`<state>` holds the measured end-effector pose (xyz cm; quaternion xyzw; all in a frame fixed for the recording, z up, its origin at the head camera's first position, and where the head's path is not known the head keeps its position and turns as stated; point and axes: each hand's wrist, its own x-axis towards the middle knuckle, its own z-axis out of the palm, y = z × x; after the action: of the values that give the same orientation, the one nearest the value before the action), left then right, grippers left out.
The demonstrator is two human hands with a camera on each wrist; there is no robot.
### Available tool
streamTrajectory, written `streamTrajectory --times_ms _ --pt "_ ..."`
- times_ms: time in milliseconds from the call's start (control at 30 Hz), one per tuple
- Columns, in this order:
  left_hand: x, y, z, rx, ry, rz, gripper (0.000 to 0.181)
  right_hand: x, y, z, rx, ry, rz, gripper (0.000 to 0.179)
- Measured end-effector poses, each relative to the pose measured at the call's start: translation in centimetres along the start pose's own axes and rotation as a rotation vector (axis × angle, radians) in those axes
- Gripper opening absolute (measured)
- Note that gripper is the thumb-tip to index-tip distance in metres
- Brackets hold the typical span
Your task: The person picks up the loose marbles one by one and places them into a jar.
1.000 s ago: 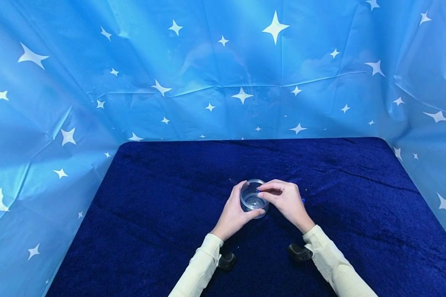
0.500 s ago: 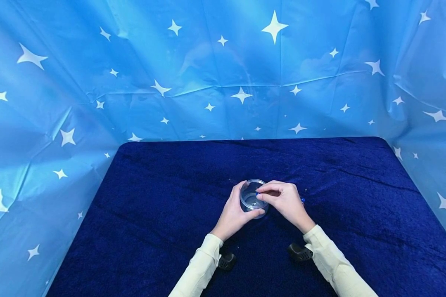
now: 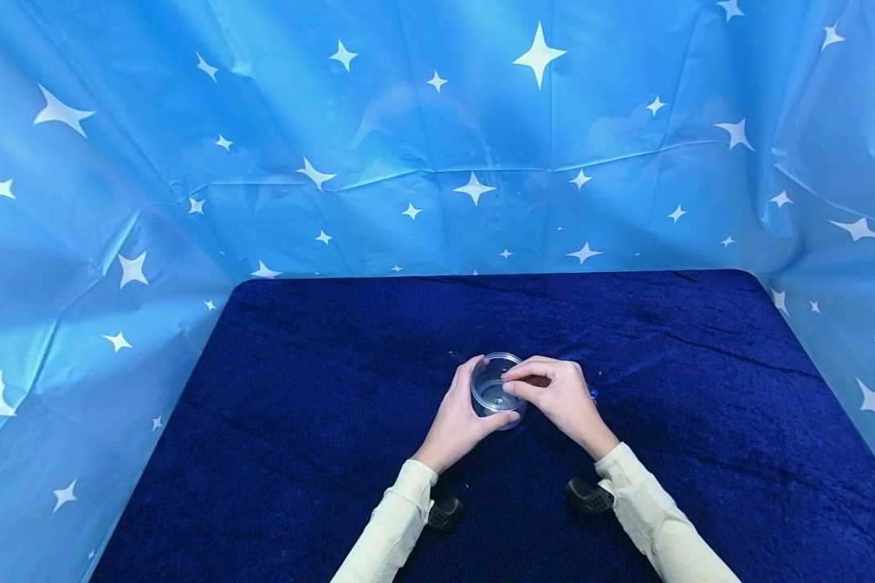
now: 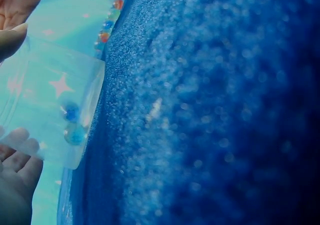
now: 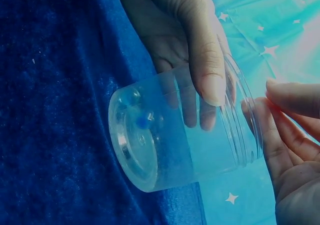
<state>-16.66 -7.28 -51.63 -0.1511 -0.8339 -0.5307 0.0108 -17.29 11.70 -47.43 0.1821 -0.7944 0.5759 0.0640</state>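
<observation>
The clear jar (image 5: pixel 172 157) is found at the lower middle of the head frame, mouth upward, over the cloth-covered bench (image 3: pixel 335 364); whether its base fully rests there cannot be told. It is grasped by the left grip (image 3: pixel 461 416), with the thumb laid on one side of the wall and the fingers seen through the plastic on the other. The right grip (image 3: pixel 560 397) is poised at the mouth, fingertips slightly apart; no marble is seen between them, so it is judged released.

The step in hand is taken to be the dropping of marbles into the jar one by one. A blue marble (image 5: pixel 144 121) and a greenish marble (image 4: pixel 75 134) are seen low in the jar. The wall should be steadied with light, even pressure, since it could flex if squeezed. Each drop is best made from just inside the rim, so that any bounce is contained. The right grip should then be lifted clear before being turned toward the loose marbles (image 4: pixel 104 37), at the upper left of the left wrist frame, which could be set rolling by a careless touch.
</observation>
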Motion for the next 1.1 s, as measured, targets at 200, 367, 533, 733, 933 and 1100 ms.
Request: streamTrajectory --times_ms 200,367,533,733,933,1100 --pt "0.0 -0.1 0.0 0.016 0.001 0.006 0.095 0.0 0.2 0.1 0.005 0.008 -0.01 0.008" --pt "0.0 -0.2 0.1 0.02 0.0 0.012 0.095 0.0 0.1 0.1 0.009 0.021 -0.017 0.008" --pt "0.0 -0.2 0.1 0.024 0.002 0.016 0.095 -0.1 0.0 -0.1 0.019 0.047 -0.014 0.007" --pt "0.0 -0.2 0.1 0.018 0.006 0.01 0.094 -0.2 0.1 -0.8 0.045 0.115 0.007 0.006" --pt "0.0 -0.1 0.1 0.016 0.007 0.006 0.094 -0.2 0.8 -1.5 0.116 0.138 0.033 0.008" --pt "0.1 -0.2 0.2 0.016 0.001 0.001 0.094 -0.4 0.8 -2.1 0.133 0.144 0.039 0.009"
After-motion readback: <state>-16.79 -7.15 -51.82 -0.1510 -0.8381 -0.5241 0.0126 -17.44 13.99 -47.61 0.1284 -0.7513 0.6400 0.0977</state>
